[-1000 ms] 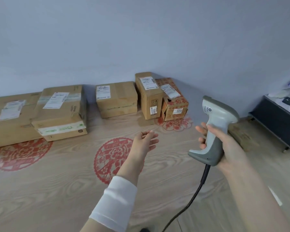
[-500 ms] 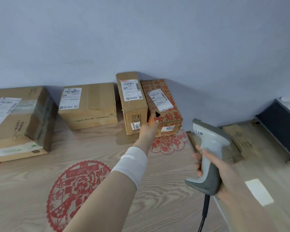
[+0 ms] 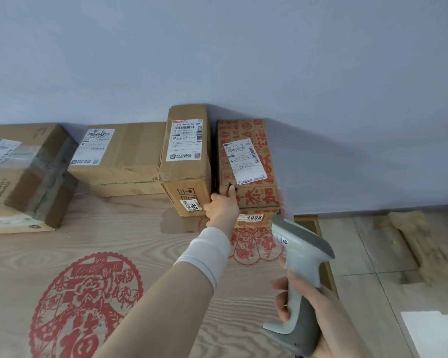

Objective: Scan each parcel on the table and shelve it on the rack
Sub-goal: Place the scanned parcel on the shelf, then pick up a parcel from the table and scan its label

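The left hand point(image 3: 221, 210) has been pushed on to the red-printed parcel point(image 3: 256, 200), whose near left corner is now pinched: thumb on the front, fingers tucked into the gap beside the tall brown parcel point(image 3: 186, 161). The parcel is seen at the table's point(image 3: 140, 228) far right corner, against the wall point(image 3: 243, 60). The scanner point(image 3: 299, 254) is gripped low in the right hand point(image 3: 318, 316), seemingly kept ready for the scan.
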